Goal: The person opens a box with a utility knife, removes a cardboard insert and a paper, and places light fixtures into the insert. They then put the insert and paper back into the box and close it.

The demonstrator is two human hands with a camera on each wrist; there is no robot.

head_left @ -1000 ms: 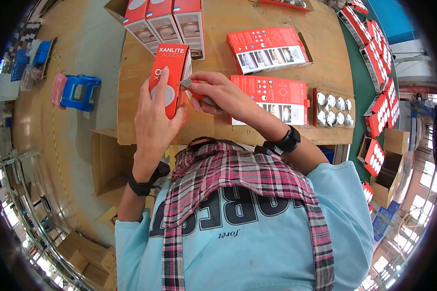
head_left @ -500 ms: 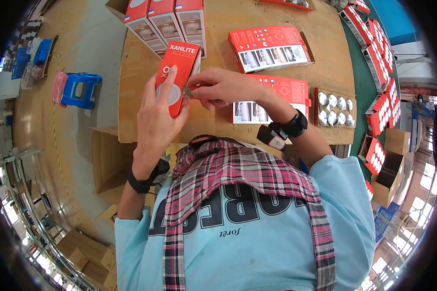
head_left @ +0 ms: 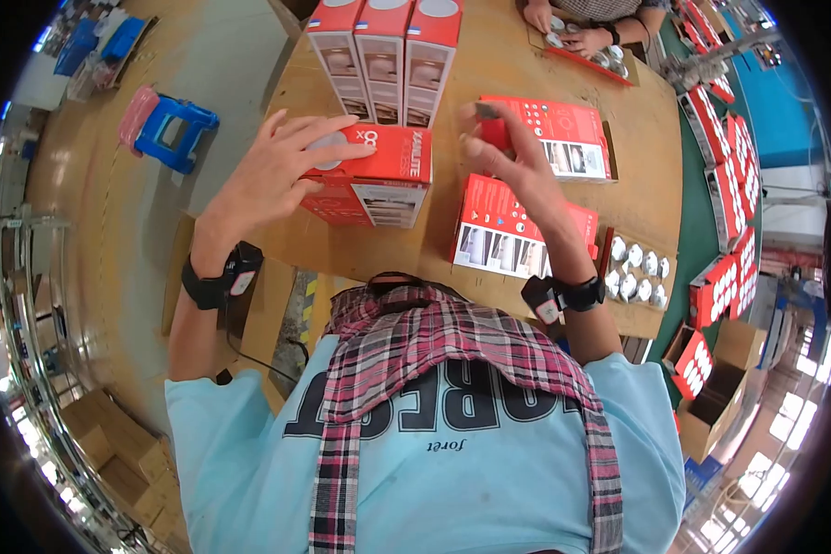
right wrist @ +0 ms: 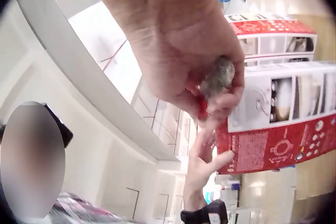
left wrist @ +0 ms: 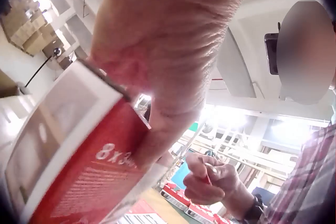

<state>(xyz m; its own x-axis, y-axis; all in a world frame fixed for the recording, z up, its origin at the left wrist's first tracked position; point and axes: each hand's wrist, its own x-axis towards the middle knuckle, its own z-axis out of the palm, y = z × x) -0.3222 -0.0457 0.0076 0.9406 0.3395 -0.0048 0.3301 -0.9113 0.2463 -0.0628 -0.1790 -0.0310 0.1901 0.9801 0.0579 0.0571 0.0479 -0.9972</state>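
A red XANLITE box [head_left: 388, 152] stands near the front of the table, its printed side facing the body. My left hand [head_left: 282, 162] grips it, fingers spread over the top and thumb against the side. The left wrist view shows that thumb by the "8 x" print on the box [left wrist: 100, 166]. To the right of the box and apart from it, my right hand [head_left: 526, 166] holds a small red and grey object [head_left: 494, 129] in curled fingers. Its rounded grey part [right wrist: 218, 77] shows in the right wrist view; I cannot tell what it is.
Three similar tall boxes [head_left: 383, 55] stand just behind. Two red cartons [head_left: 517, 226] lie on the right, beside a tray of several bulbs [head_left: 637, 268]. Another person's hands [head_left: 572, 37] work over a tray at the far edge. Red packs line the green surface [head_left: 679, 314].
The box has turned so its lettered end points right. My right hand has drawn away from its side, towards the right. The head view has shifted, bringing another person's hands into sight.
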